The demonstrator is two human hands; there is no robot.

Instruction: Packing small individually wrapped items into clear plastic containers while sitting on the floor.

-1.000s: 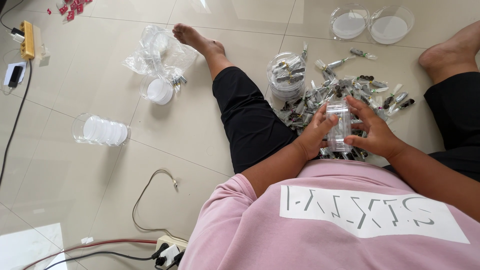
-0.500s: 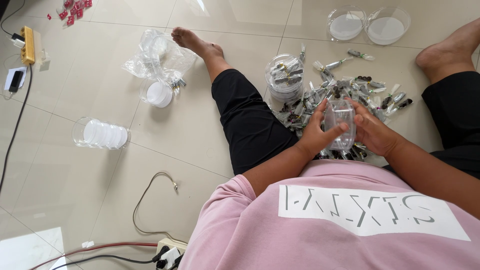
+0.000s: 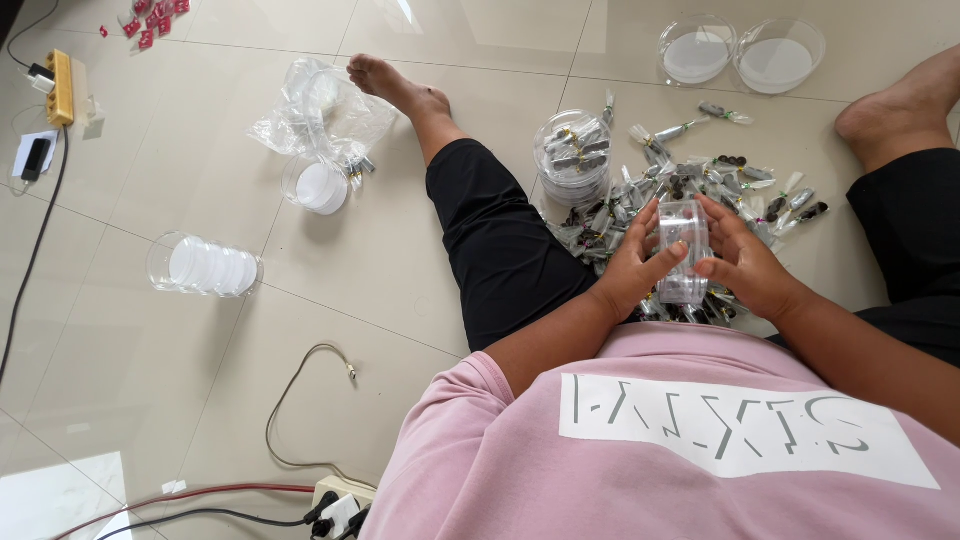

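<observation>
A clear plastic jar (image 3: 684, 250) is held upright between both hands above the floor (image 3: 400, 290), in the gap between the outstretched legs. The left hand (image 3: 637, 262) is wrapped around the jar's left side, its fingers (image 3: 668, 257) clenched against the wall with the thumb across the front. The right hand (image 3: 742, 258) is pressed to the right side, its fingers likewise closed on the jar. Directly beneath and beyond the jar, a pile of small packets (image 3: 700, 190) in clear wrappers is spread over the tiles. At the pile's far left, a filled clear jar (image 3: 573, 155) is standing. Two lidded round containers (image 3: 740, 50) are set side by side at the far right. To the left, a crumpled plastic bag (image 3: 320, 105) and a row of stacked lids (image 3: 205, 266) are seen, well apart from the hands.
</observation>
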